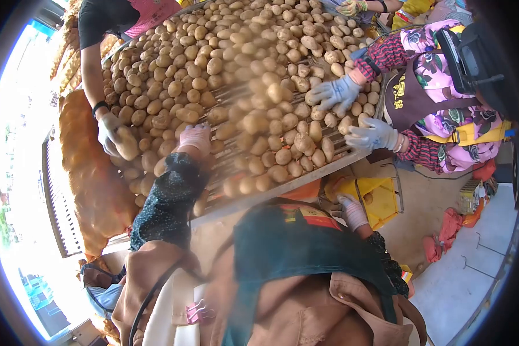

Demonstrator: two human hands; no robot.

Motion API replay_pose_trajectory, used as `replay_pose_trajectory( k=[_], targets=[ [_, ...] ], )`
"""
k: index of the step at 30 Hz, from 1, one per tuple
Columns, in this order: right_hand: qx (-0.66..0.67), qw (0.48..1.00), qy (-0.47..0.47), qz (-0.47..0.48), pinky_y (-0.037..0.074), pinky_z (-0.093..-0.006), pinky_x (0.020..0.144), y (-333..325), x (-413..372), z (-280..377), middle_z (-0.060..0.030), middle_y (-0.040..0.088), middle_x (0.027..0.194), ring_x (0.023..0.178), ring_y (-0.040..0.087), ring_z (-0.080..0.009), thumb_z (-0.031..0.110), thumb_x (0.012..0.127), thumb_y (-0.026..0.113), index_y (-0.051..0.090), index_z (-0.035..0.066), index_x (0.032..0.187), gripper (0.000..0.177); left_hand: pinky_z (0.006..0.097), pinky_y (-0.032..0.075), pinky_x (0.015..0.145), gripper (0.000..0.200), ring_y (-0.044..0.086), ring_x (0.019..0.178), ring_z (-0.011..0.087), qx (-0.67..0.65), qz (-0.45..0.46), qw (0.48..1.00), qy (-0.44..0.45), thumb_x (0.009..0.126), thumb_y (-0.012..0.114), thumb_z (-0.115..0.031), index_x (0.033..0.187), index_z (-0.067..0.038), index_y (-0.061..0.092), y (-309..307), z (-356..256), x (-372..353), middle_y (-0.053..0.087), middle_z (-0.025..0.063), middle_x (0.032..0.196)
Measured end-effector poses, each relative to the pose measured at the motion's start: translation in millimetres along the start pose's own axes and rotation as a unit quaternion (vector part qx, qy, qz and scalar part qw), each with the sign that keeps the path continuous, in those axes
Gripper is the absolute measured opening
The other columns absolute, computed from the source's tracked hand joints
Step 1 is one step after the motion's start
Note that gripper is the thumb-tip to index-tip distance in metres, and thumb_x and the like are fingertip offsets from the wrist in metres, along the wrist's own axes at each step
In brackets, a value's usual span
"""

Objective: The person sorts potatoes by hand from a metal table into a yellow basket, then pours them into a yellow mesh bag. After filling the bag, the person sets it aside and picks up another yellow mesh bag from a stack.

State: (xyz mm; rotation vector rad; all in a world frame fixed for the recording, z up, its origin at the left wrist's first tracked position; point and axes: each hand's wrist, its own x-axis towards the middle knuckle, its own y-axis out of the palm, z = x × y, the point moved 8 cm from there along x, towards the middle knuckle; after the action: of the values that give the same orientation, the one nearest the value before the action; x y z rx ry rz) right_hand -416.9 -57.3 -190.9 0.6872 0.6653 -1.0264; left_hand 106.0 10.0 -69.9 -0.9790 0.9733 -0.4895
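The long metal roller table (pixel 242 203) is heaped with small brown potatoes (pixel 213 63). Its near edge runs just past the person's chest, and bare floor opens only at the right, by the yellow plastic crate (pixel 380 199). Mid-table potatoes are blurred. The pink-gloved left hand (pixel 196 138) lies outstretched on the potatoes, fingers together; any grip is unclear. The right hand (pixel 352 211) hangs below the edge beside the crate, its fingers curled and hard to read.

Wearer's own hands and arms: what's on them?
Left hand and right hand both wear pale pink gloves. The arms are covered by dark sleeves with fine light speckles. No markings or cables visible.
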Motion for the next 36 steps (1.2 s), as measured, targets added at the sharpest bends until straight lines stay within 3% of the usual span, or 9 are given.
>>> replay_pose_trajectory(
  k=[3,5,7,10,13,16,26,33,36],
  targets=[
    [-0.019,1.000,-0.003,-0.014,0.059,-0.0376,0.073,8.1,-3.3,9.7,-0.0135,0.067,0.108,0.086,0.068,-0.0257,0.020,0.100,0.059,0.056,0.003,0.130,0.035,0.0408,0.054,0.091,0.043,0.066,0.109,0.0328,-0.002,0.068,0.994,0.087,0.080,0.073,-0.023,0.120,-0.010,0.066,-6.5,3.0,7.0,0.069,0.0130,0.115],
    [-0.044,0.999,-0.008,-0.020,0.059,-0.0365,0.074,12.8,-6.8,16.4,-0.0138,0.067,0.109,0.087,0.069,-0.0250,0.019,0.100,0.059,0.056,0.003,0.131,0.035,0.0382,0.055,0.089,0.042,0.067,0.103,0.0314,-0.421,0.078,0.903,0.041,0.081,0.075,-0.026,0.117,-0.007,0.066,49.0,44.2,45.3,0.070,0.0121,0.110],
    [-0.048,0.998,-0.046,-0.019,0.059,-0.0336,0.071,22.6,-13.0,32.3,-0.0112,0.069,0.108,0.085,0.069,-0.0207,0.019,0.100,0.061,0.061,0.004,0.126,0.030,0.0349,0.054,0.092,0.050,0.065,0.106,0.0267,-0.847,0.177,0.483,-0.136,0.085,0.075,-0.029,0.125,-0.001,0.063,62.0,44.4,30.2,0.068,0.0117,0.115],
    [-0.106,0.986,-0.107,0.068,0.059,-0.0329,0.074,73.4,-27.7,78.9,-0.0132,0.068,0.113,0.091,0.070,-0.0216,0.023,0.101,0.061,0.057,0.002,0.132,0.038,0.0379,0.052,0.100,0.062,0.061,0.119,0.0268,-0.776,0.024,0.614,0.145,0.089,0.073,-0.025,0.139,0.004,0.052,-29.3,18.3,-33.6,0.062,0.0139,0.129],
    [-0.180,0.950,-0.181,0.182,0.059,-0.0324,0.077,139.2,-21.0,114.6,-0.0146,0.066,0.120,0.098,0.070,-0.0231,0.029,0.101,0.062,0.053,0.000,0.138,0.048,0.0435,0.048,0.108,0.077,0.057,0.127,0.0278,-0.903,0.114,0.382,0.160,0.087,0.075,-0.026,0.149,0.003,0.040,-55.4,-40.0,-76.8,0.057,0.0167,0.137],
    [-0.022,0.953,-0.119,0.278,0.057,-0.0327,0.083,213.7,-12.5,133.6,-0.0117,0.065,0.125,0.105,0.067,-0.0221,0.033,0.098,0.067,0.054,0.001,0.139,0.054,0.0373,0.052,0.100,0.070,0.060,0.118,0.0230,-0.872,0.181,0.397,0.223,0.088,0.075,-0.021,0.147,0.002,0.044,-54.3,-80.8,-90.6,0.061,0.0145,0.131],
    [0.162,0.928,0.052,0.333,0.060,-0.0353,0.075,228.7,9.0,104.5,-0.0101,0.067,0.116,0.094,0.069,-0.0227,0.028,0.085,0.078,0.054,0.006,0.136,0.061,0.0457,0.055,0.082,0.041,0.067,0.100,0.0371,-0.114,-0.179,0.972,0.102,0.082,0.075,-0.025,0.117,-0.005,0.064,-21.0,-50.9,-19.2,0.067,0.0177,0.105],
    [0.236,0.949,0.026,0.210,0.062,-0.0384,0.070,200.6,30.3,103.7,-0.0109,0.067,0.111,0.092,0.070,-0.0256,0.031,0.094,0.071,0.056,0.005,0.131,0.047,0.0403,0.055,0.083,0.041,0.069,0.096,0.0289,-0.248,-0.189,0.944,0.112,0.088,0.071,-0.025,0.120,-0.001,0.061,-6.2,-38.4,3.8,0.069,0.0181,0.106],
    [0.250,0.951,0.055,0.176,0.063,-0.0395,0.070,188.2,43.0,93.6,-0.0103,0.068,0.108,0.092,0.070,-0.0265,0.034,0.099,0.066,0.057,0.005,0.127,0.042,0.0279,0.053,0.080,0.043,0.062,0.093,0.0126,-0.676,-0.042,0.726,0.121,0.100,0.063,-0.027,0.131,0.001,0.058,-5.0,-37.0,-8.8,0.067,0.0063,0.107]
  ],
)
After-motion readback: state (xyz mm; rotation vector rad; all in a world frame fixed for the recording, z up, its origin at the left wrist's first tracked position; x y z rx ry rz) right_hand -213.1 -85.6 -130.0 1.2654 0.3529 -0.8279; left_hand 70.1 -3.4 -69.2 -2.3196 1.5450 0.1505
